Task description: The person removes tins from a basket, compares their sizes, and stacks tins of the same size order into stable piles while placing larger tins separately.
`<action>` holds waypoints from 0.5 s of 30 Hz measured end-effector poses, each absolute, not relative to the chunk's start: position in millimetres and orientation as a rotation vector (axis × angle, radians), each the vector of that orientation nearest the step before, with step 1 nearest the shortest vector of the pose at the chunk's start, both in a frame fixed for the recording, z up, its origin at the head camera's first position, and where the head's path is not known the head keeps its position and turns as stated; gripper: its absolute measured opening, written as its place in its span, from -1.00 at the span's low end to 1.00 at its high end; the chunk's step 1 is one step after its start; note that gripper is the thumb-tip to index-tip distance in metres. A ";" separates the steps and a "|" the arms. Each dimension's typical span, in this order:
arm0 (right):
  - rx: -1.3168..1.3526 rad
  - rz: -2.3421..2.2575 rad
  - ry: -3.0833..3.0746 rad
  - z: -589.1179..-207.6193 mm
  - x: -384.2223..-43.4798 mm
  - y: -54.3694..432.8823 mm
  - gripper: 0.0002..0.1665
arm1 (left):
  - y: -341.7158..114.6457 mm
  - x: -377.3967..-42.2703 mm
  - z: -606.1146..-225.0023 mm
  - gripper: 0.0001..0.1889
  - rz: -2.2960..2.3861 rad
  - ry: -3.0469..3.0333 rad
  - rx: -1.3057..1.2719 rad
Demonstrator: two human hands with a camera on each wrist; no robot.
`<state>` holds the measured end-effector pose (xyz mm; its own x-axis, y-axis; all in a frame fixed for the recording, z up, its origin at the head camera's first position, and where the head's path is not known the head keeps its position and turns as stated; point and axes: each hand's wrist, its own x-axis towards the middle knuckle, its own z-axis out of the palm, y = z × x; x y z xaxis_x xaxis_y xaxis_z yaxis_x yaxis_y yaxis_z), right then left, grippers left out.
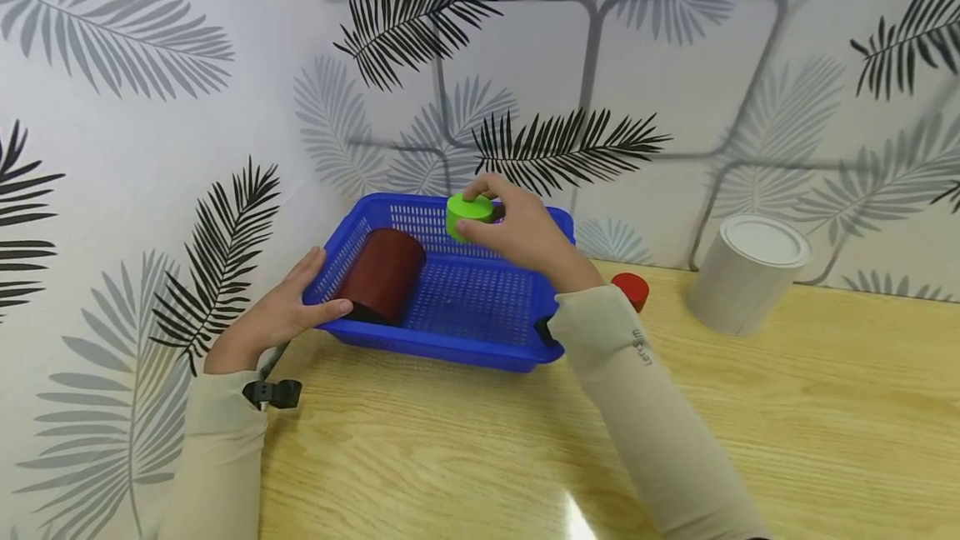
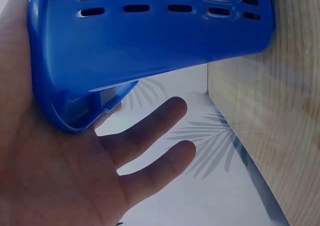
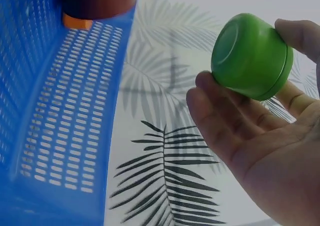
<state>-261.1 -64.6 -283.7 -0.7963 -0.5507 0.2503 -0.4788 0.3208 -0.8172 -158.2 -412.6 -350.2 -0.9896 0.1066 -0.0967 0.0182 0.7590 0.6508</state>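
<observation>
My right hand [image 1: 521,227] pinches a small green round container [image 1: 468,217] between thumb and fingers, above the back part of the blue basket [image 1: 442,346]. In the right wrist view the green container [image 3: 250,58] has rounded edges and a seam near one end. My left hand [image 1: 281,311] rests on the basket's left corner, its thumb over the front rim. In the left wrist view, the corner of the basket [image 2: 150,40] lies against the palm and two fingers extend free. A dark red-brown cylinder [image 1: 386,273] lies on its side in the basket's left part.
A red round object [image 1: 632,290] is partly hidden behind the right sleeve. Farther right, a white lidded canister [image 1: 750,273] stands near the patterned wall. Something orange [image 3: 77,22] shows beside the cylinder in the right wrist view. The basket is on a wooden table [image 1: 420,457].
</observation>
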 end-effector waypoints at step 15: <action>-0.803 -1.606 2.556 -299.2 -237.6 17.7 -0.47 | -410.8 -160.6 -342.3 0.13 1.008 2.809 0.102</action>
